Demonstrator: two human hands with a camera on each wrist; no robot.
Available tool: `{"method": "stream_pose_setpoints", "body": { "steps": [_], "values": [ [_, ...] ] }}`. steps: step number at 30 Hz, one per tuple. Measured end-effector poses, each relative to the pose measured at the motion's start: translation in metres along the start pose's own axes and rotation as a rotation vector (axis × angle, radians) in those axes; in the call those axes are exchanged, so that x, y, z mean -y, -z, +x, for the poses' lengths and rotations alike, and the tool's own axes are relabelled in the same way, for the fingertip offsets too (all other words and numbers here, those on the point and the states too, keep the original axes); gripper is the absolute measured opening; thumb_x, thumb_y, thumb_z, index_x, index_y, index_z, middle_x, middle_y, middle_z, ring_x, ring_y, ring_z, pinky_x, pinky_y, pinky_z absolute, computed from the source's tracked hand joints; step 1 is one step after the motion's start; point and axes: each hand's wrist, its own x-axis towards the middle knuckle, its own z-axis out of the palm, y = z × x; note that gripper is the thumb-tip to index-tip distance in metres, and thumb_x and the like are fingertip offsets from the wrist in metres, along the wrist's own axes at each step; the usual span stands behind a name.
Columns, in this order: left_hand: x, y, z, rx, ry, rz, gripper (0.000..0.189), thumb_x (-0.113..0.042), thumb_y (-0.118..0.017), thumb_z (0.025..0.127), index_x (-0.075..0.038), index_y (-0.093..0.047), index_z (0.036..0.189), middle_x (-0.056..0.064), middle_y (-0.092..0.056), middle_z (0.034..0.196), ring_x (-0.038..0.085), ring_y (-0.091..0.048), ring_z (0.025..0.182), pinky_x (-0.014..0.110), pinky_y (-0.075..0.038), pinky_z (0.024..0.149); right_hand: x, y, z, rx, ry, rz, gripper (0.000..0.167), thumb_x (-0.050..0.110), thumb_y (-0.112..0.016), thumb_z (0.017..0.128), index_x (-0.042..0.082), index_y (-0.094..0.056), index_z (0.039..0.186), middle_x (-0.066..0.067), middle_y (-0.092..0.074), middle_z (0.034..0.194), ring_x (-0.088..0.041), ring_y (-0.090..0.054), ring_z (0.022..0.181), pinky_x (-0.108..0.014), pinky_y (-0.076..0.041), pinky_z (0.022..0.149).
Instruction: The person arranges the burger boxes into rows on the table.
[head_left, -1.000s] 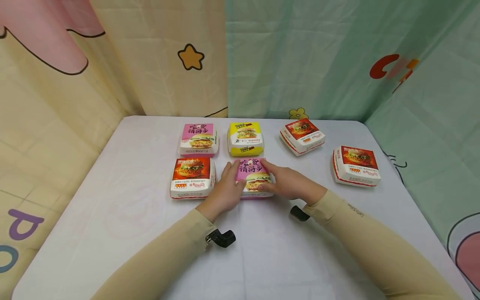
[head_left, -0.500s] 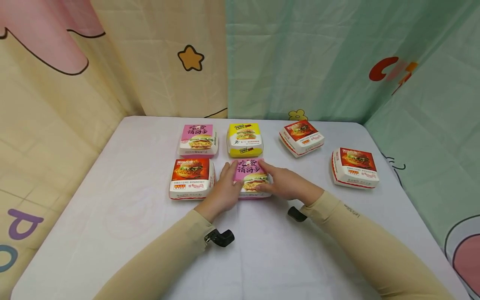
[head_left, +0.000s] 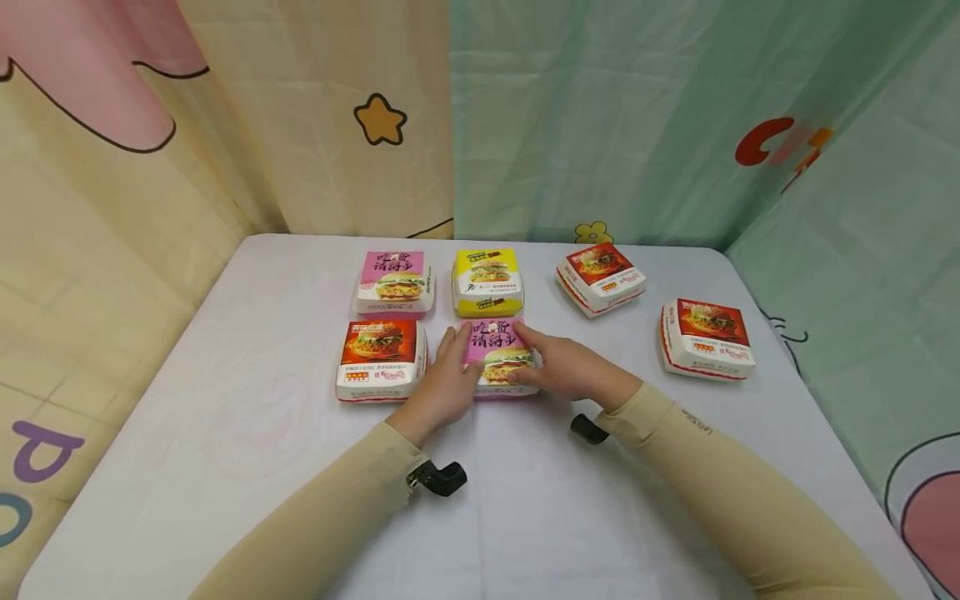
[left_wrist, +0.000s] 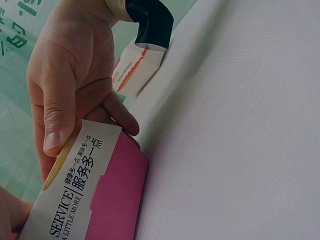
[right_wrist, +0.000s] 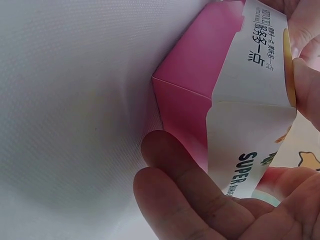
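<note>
On the white table in the head view, a pink-and-white burger box (head_left: 498,357) lies flat between my two hands. My left hand (head_left: 444,383) holds its left side, thumb over the top edge. At its right side, my right hand (head_left: 576,368) grips it with the thumb on the lid's front edge. In the right wrist view, fingers (right_wrist: 175,187) of the right hand reach along the box's side near the cloth. The box's pink base (left_wrist: 117,185) rests on the table in the left wrist view. Little of the left hand shows there.
Left of my left hand sits a red-and-white burger box (head_left: 382,358). Behind stand another pink box (head_left: 395,283) and a yellow one (head_left: 487,282). Two red-and-white boxes lie to the right, one farther back (head_left: 602,277), one nearer the right edge (head_left: 707,337). Curtains surround the table.
Both hands stay on the pink burger box, which keeps its place among the others. The whole head view has shifted slightly; nothing else visibly differs.
</note>
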Motion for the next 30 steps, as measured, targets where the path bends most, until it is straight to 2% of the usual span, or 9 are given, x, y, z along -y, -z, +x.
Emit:
{"method": "stream_pose_setpoints", "body": {
  "steps": [7, 16, 30],
  "values": [
    [0.0002, 0.0016, 0.0006, -0.015, -0.011, -0.018, 0.068, -0.028, -0.048, 0.111, -0.021, -0.016, 0.171, 0.017, -0.003, 0.178, 0.042, -0.016, 0.162, 0.061, -0.018, 0.129, 0.0002, -0.0009, 0.0021, -0.009, 0.010, 0.004, 0.095, 0.053, -0.070, 0.098, 0.026, -0.015, 0.171, -0.019, -0.041, 0.167, -0.037, -0.049, 0.147, -0.057, -0.042, 0.120],
    [0.0004, 0.0015, 0.0005, -0.003, 0.008, -0.021, 0.068, -0.029, -0.048, 0.111, -0.024, -0.015, 0.171, 0.016, -0.001, 0.178, 0.042, -0.016, 0.162, 0.063, -0.018, 0.129, 0.0018, -0.0008, 0.0011, -0.008, -0.004, -0.006, 0.096, 0.053, -0.071, 0.097, 0.026, -0.016, 0.171, -0.018, -0.041, 0.167, -0.036, -0.048, 0.149, -0.057, -0.041, 0.120],
    [0.0029, -0.0001, 0.0006, -0.006, -0.006, -0.005, 0.068, -0.030, -0.047, 0.112, -0.025, -0.015, 0.171, 0.016, -0.001, 0.178, 0.042, -0.016, 0.162, 0.062, -0.018, 0.129, 0.0013, -0.0008, 0.0022, -0.006, 0.000, -0.029, 0.095, 0.055, -0.069, 0.098, 0.026, -0.016, 0.171, -0.018, -0.043, 0.166, -0.036, -0.053, 0.144, -0.057, -0.044, 0.118]
  ]
}}
